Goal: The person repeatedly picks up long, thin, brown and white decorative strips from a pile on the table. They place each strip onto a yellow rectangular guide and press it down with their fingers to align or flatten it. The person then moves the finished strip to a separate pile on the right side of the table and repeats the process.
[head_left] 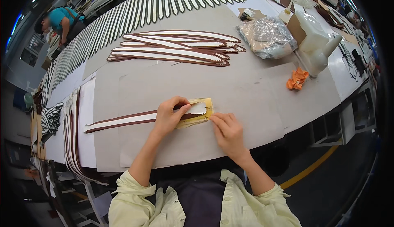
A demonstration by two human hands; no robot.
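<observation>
A long strap point(123, 121), white along its middle with brown edges, lies across the grey table sheet. Its right end, white with a notched edge, rests on a small yellow card point(208, 102). My left hand point(169, 114) is closed, pinching the strap just short of that end, with thumb and forefinger on top. By the card's lower right edge, my right hand point(230, 134) is closed, its thumb and fingertips pressed together. Whatever lies between those fingertips is too small to make out.
Brown-and-white straps point(176, 46) lie piled beyond my hands; more hang over the left edge point(72, 132). Dark-edged strips point(164, 1) line the far side. At right are a plastic-wrapped bundle point(266, 37), a white bottle point(318, 59) and an orange crumpled piece point(297, 79). A person point(61, 22) bends at far left.
</observation>
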